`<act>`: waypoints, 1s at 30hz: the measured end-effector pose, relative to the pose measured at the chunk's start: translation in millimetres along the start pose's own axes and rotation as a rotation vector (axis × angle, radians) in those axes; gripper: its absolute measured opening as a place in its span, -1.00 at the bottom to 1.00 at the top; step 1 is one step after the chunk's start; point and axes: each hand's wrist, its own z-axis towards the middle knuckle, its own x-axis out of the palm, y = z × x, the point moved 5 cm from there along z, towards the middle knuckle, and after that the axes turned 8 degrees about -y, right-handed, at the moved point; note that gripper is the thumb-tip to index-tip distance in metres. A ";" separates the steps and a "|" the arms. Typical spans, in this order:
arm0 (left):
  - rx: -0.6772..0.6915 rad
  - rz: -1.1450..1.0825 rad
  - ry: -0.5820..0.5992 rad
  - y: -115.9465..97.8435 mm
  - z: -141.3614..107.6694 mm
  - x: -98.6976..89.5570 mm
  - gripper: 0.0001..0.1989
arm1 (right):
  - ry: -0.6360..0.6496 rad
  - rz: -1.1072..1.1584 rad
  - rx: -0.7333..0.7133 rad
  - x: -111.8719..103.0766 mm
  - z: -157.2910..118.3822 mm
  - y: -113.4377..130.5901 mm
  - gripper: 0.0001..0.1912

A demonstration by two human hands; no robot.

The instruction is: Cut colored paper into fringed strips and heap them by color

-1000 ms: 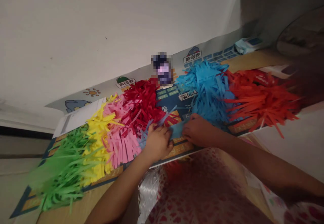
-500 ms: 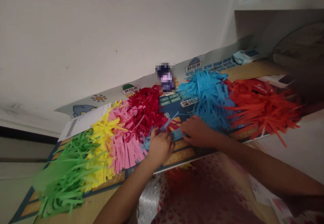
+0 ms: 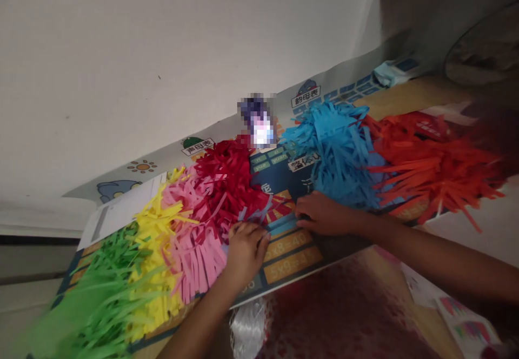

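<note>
"What lies between the hands?"

"A blue strip (image 3: 283,224), set crosswise on the printed board (image 3: 278,179). On my screen the left hand (image 3: 248,245) is at its left end and the right hand (image 3: 322,214) at its right end."

"How's the grip?"

"The left fingers are bent downward, close together; I can't tell from here whether they pinch the strip or only press on it. The right fingers curl inward at the other end, and I can't tell there either."

"And around the left hand?"

"I see the pink fringe (image 3: 198,267) just beside it and the crimson fringe (image 3: 225,178) beyond. Farther left come the yellow fringe (image 3: 156,213) and the green fringe (image 3: 107,288), the latter partly blurred in my feed."

"Around the right?"

"The blue fringe (image 3: 338,159) is just past that hand, with the orange fringe (image 3: 438,159) next to it, farther right."

"Anything else?"

"A pixelated object (image 3: 258,121) near the wall (image 3: 121,67), between crimson and blue, plus a shiny white bundle (image 3: 249,324) below the board's near edge."
</note>
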 end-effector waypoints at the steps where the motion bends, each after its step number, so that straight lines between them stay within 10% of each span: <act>1: -0.023 -0.020 0.005 1.1 2.4 0.2 -0.76 | 0.014 -0.008 -0.010 -1.1 2.7 0.6 -0.81; 30: -0.137 0.054 -0.085 13.5 7.0 12.3 -0.88 | -0.001 -0.052 0.169 10.0 12.5 -17.6 -0.76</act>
